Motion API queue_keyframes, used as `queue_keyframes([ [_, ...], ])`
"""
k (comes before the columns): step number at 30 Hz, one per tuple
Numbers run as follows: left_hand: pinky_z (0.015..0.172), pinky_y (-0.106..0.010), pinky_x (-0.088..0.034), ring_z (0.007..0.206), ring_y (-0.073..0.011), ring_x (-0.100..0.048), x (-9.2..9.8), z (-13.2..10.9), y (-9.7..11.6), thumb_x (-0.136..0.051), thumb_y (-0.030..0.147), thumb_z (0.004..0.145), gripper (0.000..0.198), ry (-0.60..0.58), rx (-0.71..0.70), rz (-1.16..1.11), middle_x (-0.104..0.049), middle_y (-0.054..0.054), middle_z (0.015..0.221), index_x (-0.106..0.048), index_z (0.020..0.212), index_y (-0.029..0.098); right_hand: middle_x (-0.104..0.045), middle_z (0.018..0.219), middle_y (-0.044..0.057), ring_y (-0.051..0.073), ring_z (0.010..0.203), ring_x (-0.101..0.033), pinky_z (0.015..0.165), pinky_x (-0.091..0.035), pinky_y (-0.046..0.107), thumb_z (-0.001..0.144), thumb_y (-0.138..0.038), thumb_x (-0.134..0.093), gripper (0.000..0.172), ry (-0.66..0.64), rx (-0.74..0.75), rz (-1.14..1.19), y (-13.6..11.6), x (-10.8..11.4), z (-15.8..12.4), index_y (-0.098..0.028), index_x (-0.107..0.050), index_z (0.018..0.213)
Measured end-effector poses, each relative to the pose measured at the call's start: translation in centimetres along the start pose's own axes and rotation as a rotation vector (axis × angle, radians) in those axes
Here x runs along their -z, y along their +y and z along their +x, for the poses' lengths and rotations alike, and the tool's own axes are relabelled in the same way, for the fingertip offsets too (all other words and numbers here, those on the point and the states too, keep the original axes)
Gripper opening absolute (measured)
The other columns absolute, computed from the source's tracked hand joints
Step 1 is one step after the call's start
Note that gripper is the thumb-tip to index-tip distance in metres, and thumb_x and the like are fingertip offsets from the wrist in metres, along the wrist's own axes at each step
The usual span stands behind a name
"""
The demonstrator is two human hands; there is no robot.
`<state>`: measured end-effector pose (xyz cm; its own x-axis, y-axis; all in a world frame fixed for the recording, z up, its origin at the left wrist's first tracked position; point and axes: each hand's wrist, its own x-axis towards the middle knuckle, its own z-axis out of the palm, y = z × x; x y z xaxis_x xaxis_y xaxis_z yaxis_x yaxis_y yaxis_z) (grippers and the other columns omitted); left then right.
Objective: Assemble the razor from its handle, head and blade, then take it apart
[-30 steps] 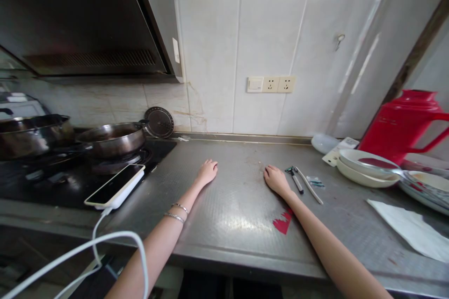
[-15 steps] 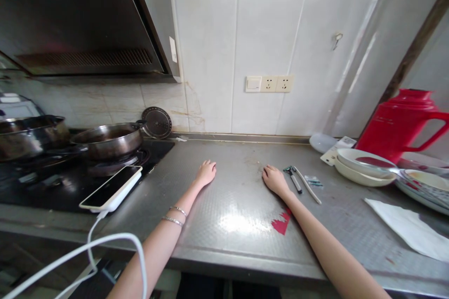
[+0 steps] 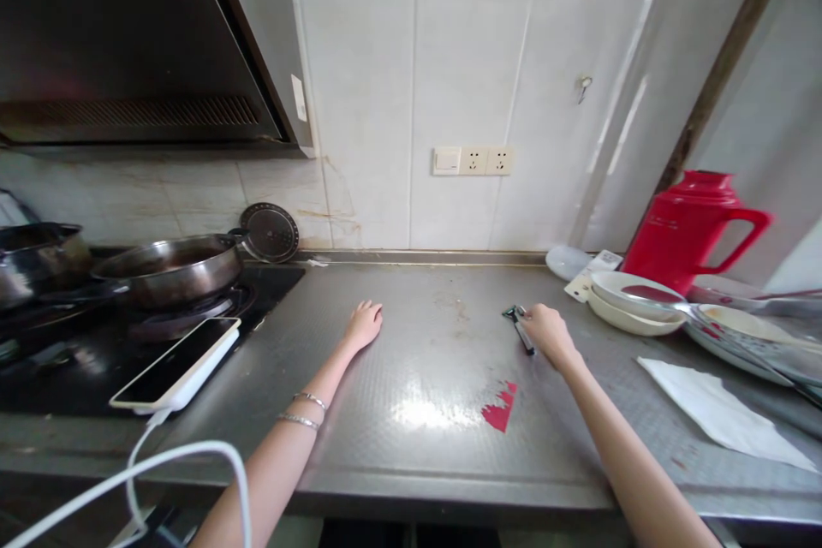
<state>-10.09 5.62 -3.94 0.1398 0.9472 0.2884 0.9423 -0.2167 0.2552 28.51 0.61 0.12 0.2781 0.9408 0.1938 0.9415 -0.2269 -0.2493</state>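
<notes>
Countertop of dull grey metal fills the middle of the head camera's view, a person's bare forearms reaching over it from below. The left hand rests palm down on the metal, holding nothing visible, its fingers loosely extended and slightly apart; two silver bangles circle that forearm. Across the counter, the right hand is bent with its fingers curled down just beside a razor-shaped tool, which lies to the left of the fingertips with its head toward the wall. Whether the fingers touch the tool or grip anything beneath the palm cannot be told. A jagged red scrap lies nearer the counter's front edge, between the two forearms. At left, a phone wired to a white cable sits by the corner of a black stove, where a steel pan stands. At right, a sheet of white paper lies in front of stacked bowls, with a red jug standing behind them near the wall.
</notes>
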Motion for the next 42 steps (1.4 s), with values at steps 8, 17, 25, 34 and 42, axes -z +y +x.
queue_keyframes([
  [8, 0.102, -0.037, -0.029, 0.122, -0.0221, -0.041, -0.2, 0.2, -0.1, -0.038, 0.02, 0.084, 0.037, 0.004, -0.005, -0.014, -0.052, -0.011, 0.127, -0.058, 0.115, 0.017, -0.069, 0.077, 0.017, 0.027, 0.077, -0.065, 0.055, -0.04, 0.024, 0.066, -0.017, -0.056, 0.012, -0.06, 0.022, -0.007, 0.6, -1.2, -0.7, -0.014, -0.067, 0.069],
  [17, 0.09, -0.034, -0.039, 0.101, -0.0215, -0.053, 1.6, -0.1, 4.3, -0.045, 0.019, 0.08, 0.023, 0.179, -0.164, -0.138, -0.065, -0.007, 0.102, -0.067, 0.089, 0.018, -0.07, 0.078, 0.014, 0.024, 0.078, -0.065, 0.06, -0.041, 0.023, 0.068, -0.019, -0.053, 0.02, 0.0, 0.061, 0.067, -0.2, -1.4, -0.8, -0.014, -0.071, 0.077],
  [25, 0.056, -0.024, -0.046, 0.061, -0.0142, -0.06, 1.7, 0.5, 12.1, -0.047, 0.035, 0.081, 0.031, -0.103, 0.019, -0.805, -0.067, -0.007, 0.067, -0.065, 0.073, 0.012, -0.07, 0.082, 0.011, 0.022, 0.079, -0.064, 0.063, -0.039, 0.022, 0.072, -0.021, -0.049, 0.025, 0.046, 0.224, 0.154, -7.8, 0.8, -3.7, -0.016, -0.07, 0.086],
  [34, 0.038, -0.019, -0.032, 0.036, -0.0081, -0.044, 1.5, 0.3, 14.3, -0.045, 0.05, 0.077, 0.045, -0.095, 0.087, -0.796, -0.049, 0.001, 0.043, -0.059, 0.057, 0.011, -0.066, 0.087, 0.011, 0.018, 0.079, -0.062, 0.064, -0.038, 0.022, 0.078, -0.016, -0.044, 0.023, 0.043, 0.32, 0.074, -13.4, 1.4, -7.6, -0.016, -0.066, 0.084],
  [42, 0.038, -0.02, -0.032, 0.035, -0.0074, -0.042, 0.8, 0.2, 12.7, -0.046, 0.038, 0.076, 0.037, -0.173, 0.105, -0.629, -0.049, 0.001, 0.044, -0.06, 0.055, 0.011, -0.065, 0.091, 0.012, 0.018, 0.082, -0.062, 0.068, -0.038, 0.023, 0.081, -0.016, -0.044, 0.024, -0.032, 0.32, 0.102, -15.1, 1.0, -9.0, -0.014, -0.066, 0.09],
])
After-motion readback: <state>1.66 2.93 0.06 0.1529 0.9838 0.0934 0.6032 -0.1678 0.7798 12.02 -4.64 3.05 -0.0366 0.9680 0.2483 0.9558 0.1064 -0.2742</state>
